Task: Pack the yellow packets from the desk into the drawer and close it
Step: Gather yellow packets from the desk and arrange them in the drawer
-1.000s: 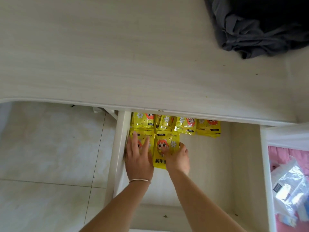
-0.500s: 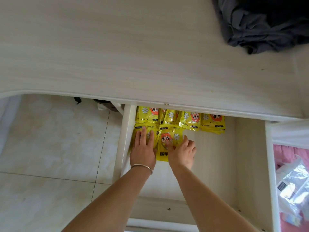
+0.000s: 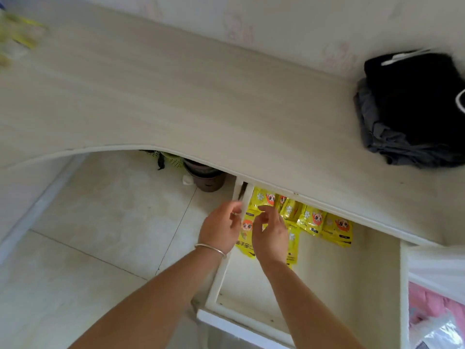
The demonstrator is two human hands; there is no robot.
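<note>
The open drawer (image 3: 377, 285) juts out from under the pale wooden desk (image 3: 176, 102). Several yellow packets (image 3: 324, 222) with a cartoon face lie in rows at its back, partly under the desk edge. My left hand (image 3: 221, 227), with a thin bangle on the wrist, hovers over the drawer's left wall, fingers loosely apart and empty. My right hand (image 3: 271, 235) is raised just above the front packets, fingers curled but holding nothing. More yellow packets (image 3: 17, 36) show as a blur at the desk's far left corner.
A pile of black and grey clothes (image 3: 412, 109) sits on the desk's right end. Under the desk stand a dark bin (image 3: 206, 177) and a pale basket (image 3: 171, 157) on the tiled floor. A second drawer with pink items and a plastic bag (image 3: 437, 328) is at the right.
Both hands have lifted off the packets they were pressing flat and moved back and left. The view has swung up and left, showing the desk's far left corner.
</note>
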